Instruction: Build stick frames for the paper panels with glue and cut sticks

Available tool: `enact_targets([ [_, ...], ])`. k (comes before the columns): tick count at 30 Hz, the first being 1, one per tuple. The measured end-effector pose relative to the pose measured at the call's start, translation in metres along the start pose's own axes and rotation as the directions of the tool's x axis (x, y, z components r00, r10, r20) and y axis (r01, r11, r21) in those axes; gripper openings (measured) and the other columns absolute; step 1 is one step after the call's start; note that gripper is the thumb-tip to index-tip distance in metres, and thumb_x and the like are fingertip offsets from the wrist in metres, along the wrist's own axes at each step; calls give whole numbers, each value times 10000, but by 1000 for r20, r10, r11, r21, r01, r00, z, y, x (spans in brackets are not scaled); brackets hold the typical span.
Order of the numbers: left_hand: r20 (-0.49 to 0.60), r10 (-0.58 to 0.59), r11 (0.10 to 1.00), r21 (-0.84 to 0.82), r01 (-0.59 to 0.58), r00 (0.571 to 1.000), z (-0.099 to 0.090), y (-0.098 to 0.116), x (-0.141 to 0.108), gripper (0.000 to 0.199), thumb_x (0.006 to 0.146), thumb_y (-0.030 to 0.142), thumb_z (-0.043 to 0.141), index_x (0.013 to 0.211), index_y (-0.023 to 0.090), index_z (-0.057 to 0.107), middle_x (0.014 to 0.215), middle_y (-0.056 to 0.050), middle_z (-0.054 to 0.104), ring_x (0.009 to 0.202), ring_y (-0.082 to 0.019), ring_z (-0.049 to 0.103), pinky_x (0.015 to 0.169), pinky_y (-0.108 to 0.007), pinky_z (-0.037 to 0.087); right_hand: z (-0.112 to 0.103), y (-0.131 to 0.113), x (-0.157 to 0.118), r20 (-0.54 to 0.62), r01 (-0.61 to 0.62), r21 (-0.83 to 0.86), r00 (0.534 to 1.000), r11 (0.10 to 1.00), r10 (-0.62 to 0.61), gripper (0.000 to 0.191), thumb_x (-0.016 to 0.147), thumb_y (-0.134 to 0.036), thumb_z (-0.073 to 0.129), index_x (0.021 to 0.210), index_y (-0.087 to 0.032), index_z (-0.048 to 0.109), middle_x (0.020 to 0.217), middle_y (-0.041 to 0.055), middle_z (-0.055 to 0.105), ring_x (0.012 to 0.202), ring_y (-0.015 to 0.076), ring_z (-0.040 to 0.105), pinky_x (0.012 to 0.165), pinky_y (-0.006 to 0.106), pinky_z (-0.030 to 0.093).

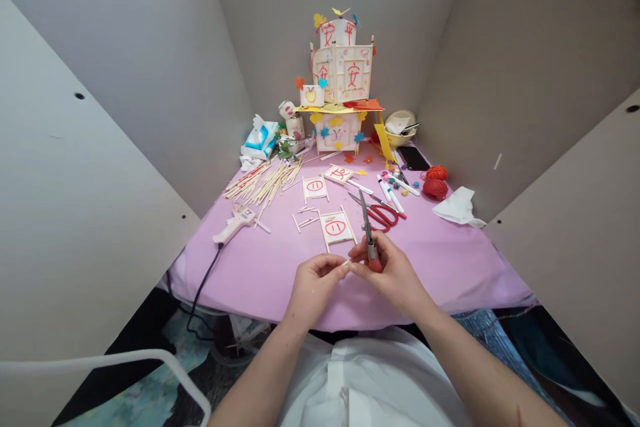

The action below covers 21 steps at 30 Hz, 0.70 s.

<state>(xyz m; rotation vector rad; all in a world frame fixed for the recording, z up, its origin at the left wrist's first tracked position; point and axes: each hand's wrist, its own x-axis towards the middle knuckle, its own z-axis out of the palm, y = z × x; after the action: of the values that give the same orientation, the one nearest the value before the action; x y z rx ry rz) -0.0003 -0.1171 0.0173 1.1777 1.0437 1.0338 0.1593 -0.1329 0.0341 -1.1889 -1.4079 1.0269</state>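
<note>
My left hand [316, 283] is closed in a pinch at the front of the table, on a small pale piece of stick [346, 263]. The fingertips of my right hand [393, 273] meet it there. My right hand also grips a pair of shears [369, 230] with a red handle, the blades pointing up and away. Just beyond my hands lies a small stick frame [336, 227] with a red mark on white paper. Short stick pieces [305, 219] lie left of it. Red-handled scissors [384, 217] rest behind my right hand.
A paper-and-stick lantern tower [343, 73] stands at the back. Left are loose sticks [273, 181], a corded glue gun [235, 223] and a tissue pack [260, 140]. Right are markers [390, 192], red yarn [435, 188], a phone [414, 158] and crumpled tissue [457, 207]. Partition walls enclose the table.
</note>
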Motion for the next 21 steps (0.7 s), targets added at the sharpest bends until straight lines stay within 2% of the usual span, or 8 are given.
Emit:
enact_targets([
  [7, 3, 40, 988, 148, -40, 999, -3, -1, 1, 179, 665, 327, 737, 721, 158, 722, 727, -67, 694, 676, -172, 604, 635, -251, 454, 2, 0, -2, -11, 10, -199, 1000, 980, -12, 157, 738, -262, 621, 857, -214, 531, 779, -15, 631, 684, 146, 567, 656, 274, 444],
  [10, 27, 31, 979, 202, -36, 999, -6, 4, 1, 173, 672, 325, 729, 711, 157, 720, 709, -65, 687, 656, -167, 597, 616, -248, 446, 2, 2, -1, 12, -4, -196, 1000, 980, 6, 157, 730, -252, 626, 843, -215, 524, 761, -25, 624, 677, 143, 558, 648, 267, 438],
  [12, 24, 21, 982, 186, -25, 999, -7, 8, 1, 166, 670, 313, 732, 712, 153, 716, 713, -64, 682, 660, -160, 594, 623, -248, 446, 3, 4, 0, 16, -21, -109, 1000, 994, 23, 176, 724, -261, 643, 828, -213, 510, 756, -26, 618, 686, 144, 558, 656, 270, 441],
  [15, 19, 2, 1000, 18, -2, 1000, -5, 10, 2, 247, 627, 264, 772, 845, 161, 717, 760, -52, 681, 716, -155, 603, 676, -254, 462, 7, 6, 5, -46, -68, 123, 996, 990, 74, 252, 707, -302, 683, 838, -209, 489, 742, -23, 604, 680, 144, 559, 654, 277, 448],
  [18, -38, 4, 976, -217, -12, 999, 7, 4, 3, 349, 592, 238, 803, 923, 180, 712, 800, -30, 681, 750, -133, 600, 736, -253, 463, 16, 7, 10, -140, -89, 409, 977, 908, 158, 341, 686, -343, 714, 886, -216, 468, 721, -31, 580, 645, 139, 556, 620, 276, 447],
  [21, -161, 19, 923, -376, -79, 987, 25, -4, 3, 234, 657, 290, 765, 862, 183, 726, 901, -40, 697, 822, -130, 605, 796, -255, 448, 29, 6, 12, -193, -78, 587, 953, 806, 232, 391, 665, -348, 733, 902, -224, 448, 732, -30, 575, 649, 140, 565, 616, 278, 460],
])
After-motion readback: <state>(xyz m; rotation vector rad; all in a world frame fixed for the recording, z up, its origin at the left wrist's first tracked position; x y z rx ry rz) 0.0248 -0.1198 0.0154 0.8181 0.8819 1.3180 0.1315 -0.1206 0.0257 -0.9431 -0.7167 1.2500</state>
